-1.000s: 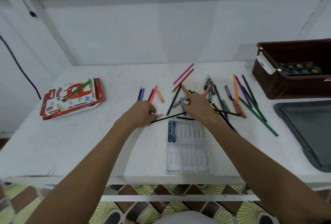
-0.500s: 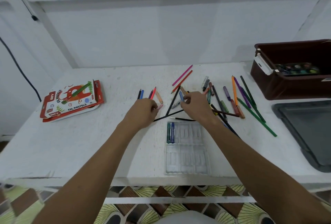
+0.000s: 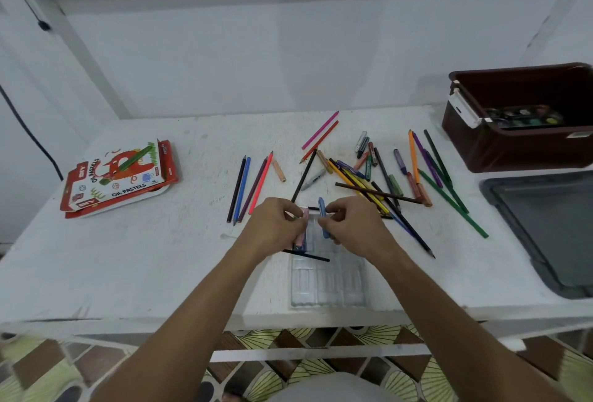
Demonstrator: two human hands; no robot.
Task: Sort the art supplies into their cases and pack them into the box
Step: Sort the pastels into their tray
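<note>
Left hand (image 3: pixel 276 228) pinches a seemingly pink pastel (image 3: pixel 302 228), right hand (image 3: pixel 353 228) a blue pastel (image 3: pixel 322 220), hiding the clear tray (image 3: pixel 327 286).

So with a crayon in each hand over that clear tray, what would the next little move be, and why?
Probably lowering the pink crayon in the left hand into a free slot of the clear tray. Both hands hover right over the tray's far end, the right hand holds a blue crayon, and most slots look empty.
</note>
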